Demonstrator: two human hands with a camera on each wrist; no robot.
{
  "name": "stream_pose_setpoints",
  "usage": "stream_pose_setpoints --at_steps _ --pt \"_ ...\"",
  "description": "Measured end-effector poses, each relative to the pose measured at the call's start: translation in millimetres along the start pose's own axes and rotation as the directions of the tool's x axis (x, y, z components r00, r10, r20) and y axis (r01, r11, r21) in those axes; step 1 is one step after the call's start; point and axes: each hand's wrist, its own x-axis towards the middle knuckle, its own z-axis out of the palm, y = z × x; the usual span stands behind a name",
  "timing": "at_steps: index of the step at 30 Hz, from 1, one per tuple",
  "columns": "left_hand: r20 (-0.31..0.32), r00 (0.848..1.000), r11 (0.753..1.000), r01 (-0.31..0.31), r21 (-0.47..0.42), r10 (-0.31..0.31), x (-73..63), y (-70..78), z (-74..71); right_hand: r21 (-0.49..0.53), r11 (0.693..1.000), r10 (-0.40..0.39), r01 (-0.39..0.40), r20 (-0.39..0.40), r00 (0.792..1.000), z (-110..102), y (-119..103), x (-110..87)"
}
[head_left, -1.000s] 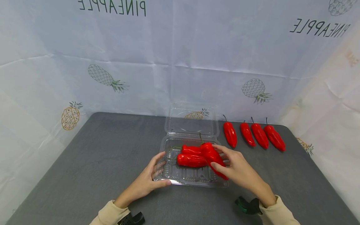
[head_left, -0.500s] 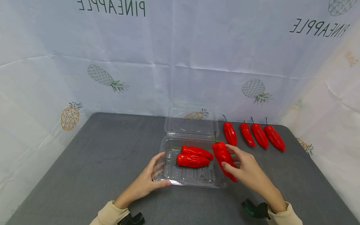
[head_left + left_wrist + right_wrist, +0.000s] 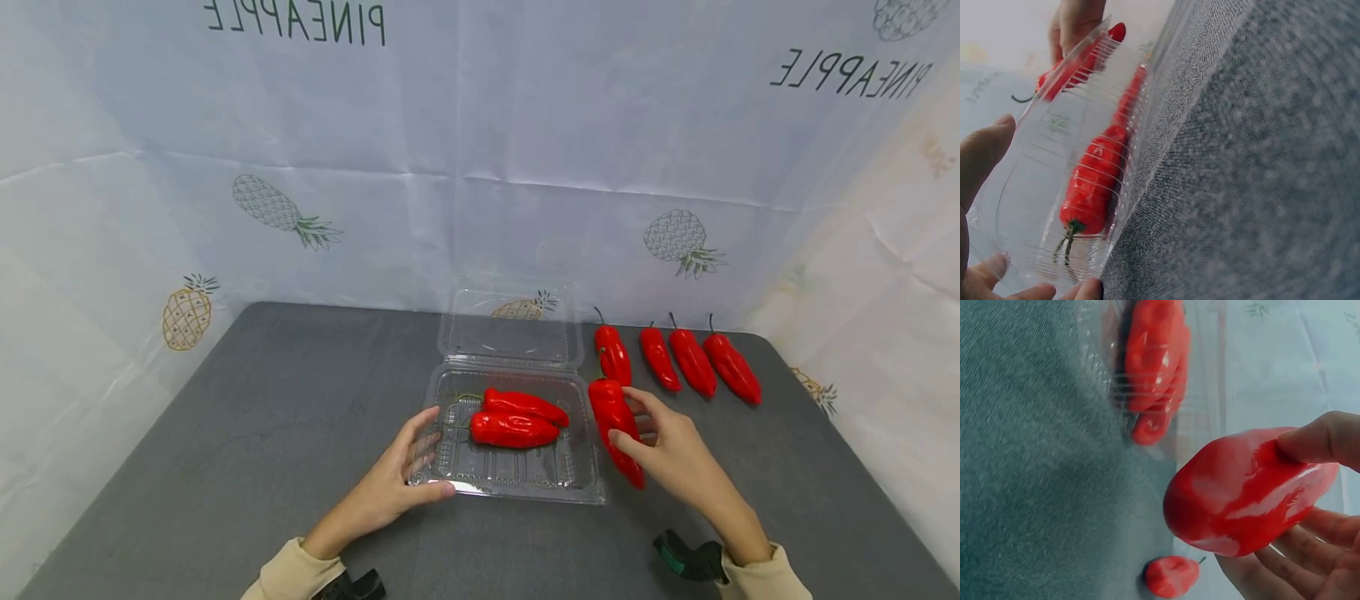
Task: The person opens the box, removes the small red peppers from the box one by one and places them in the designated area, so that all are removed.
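A clear plastic clamshell container (image 3: 504,487) lies with its lid (image 3: 510,333) raised at the back. Two red peppers (image 3: 514,430) rest side by side in its base, green stems to the left. My left hand (image 3: 393,475) holds the base's front left corner, thumb at the front rim and fingers along the left side. Just right of the container, my right hand (image 3: 667,450) grips a red pepper (image 3: 615,429), stem pointing away from me. In the right wrist view, the thumb presses on this pepper (image 3: 1241,494) with the fingers beneath it.
Several more red peppers (image 3: 692,362) lie in a row at the back right of the dark grey table (image 3: 187,467). One of them (image 3: 613,354) lies just behind the held pepper. A white pineapple-print cloth (image 3: 420,217) hangs behind the table.
My right hand has moved to the right with its pepper, from above the container to just past its right edge. The two peppers inside are now fully uncovered. My left hand stays put.
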Motion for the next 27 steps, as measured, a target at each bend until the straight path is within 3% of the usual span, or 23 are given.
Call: stream_pose_setpoints --at_steps 27 --pt "-0.010 1.000 1.000 0.007 -0.003 -0.007 0.4 0.3 0.3 -0.046 0.988 0.147 -0.147 0.011 0.989 8 42 12.3"
